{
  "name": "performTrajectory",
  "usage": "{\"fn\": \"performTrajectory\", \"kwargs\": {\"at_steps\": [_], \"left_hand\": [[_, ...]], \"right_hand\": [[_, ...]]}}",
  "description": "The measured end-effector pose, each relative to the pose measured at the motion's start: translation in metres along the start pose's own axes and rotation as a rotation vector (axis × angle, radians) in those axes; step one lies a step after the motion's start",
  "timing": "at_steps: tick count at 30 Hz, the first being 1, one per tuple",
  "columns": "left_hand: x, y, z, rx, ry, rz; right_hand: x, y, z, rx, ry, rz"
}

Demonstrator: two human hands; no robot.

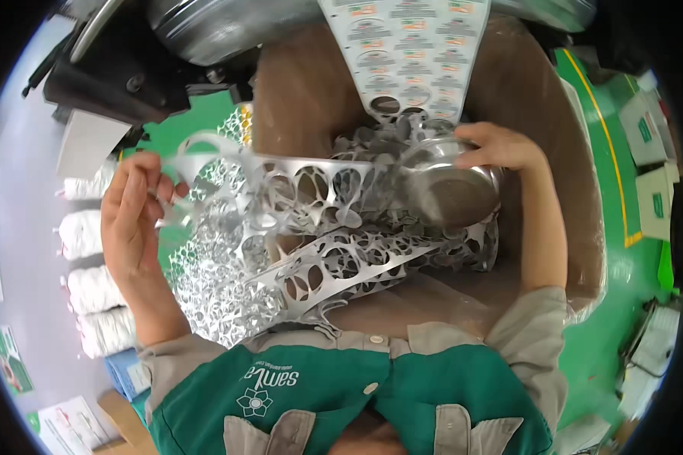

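My left hand (pixel 135 205) has its fingers curled at the left end of a punched metal strip (pixel 281 165), a thin silvery sheet full of round holes; that end is smeared by motion. My right hand (pixel 505 148) grips the rim of a shiny round metal bowl (pixel 455 189), which is tilted over the scrap. Loose silvery discs and cut pieces (pixel 391 144) lie heaped beside the bowl. Below, another punched strip (pixel 341 265) slants across the near side of a large brown-lined bin (pixel 303 91).
A printed foil web (pixel 413 53) hangs from the machine (pixel 228 26) into the bin, its lower end punched with holes. Punched scrap (pixel 212 296) is piled at the left. White bundles (pixel 91 292) stand further left, and pale boxes (pixel 653 197) at the right on the green floor.
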State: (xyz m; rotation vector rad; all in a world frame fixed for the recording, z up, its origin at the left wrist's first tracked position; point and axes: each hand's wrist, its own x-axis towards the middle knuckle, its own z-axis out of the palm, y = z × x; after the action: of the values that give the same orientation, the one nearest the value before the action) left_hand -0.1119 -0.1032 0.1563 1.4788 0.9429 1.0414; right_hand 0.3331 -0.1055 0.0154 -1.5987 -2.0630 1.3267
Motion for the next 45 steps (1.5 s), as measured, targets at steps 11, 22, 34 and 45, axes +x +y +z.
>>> {"fn": "performTrajectory", "kwargs": {"at_steps": [11,22,34,45], "left_hand": [[-0.026,0.052,-0.035,-0.531,0.118,0.35],[-0.024,0.014,-0.046,-0.287,0.19,0.119],[-0.088,-0.045,-0.239,0.851,0.661,-0.199],[0.059,-0.063,0.063,1.512,-0.298,0.507]], "right_hand": [[0.091,0.104,0.118,-0.399,0.374,0.355],[0.028,-0.008,0.04,0.079,-0.223,-0.134],[0.067,0.202,0.137,-0.343,0.441,0.531],[0.043,0.046,0.071,-0.58,-0.097,0.262]]}}
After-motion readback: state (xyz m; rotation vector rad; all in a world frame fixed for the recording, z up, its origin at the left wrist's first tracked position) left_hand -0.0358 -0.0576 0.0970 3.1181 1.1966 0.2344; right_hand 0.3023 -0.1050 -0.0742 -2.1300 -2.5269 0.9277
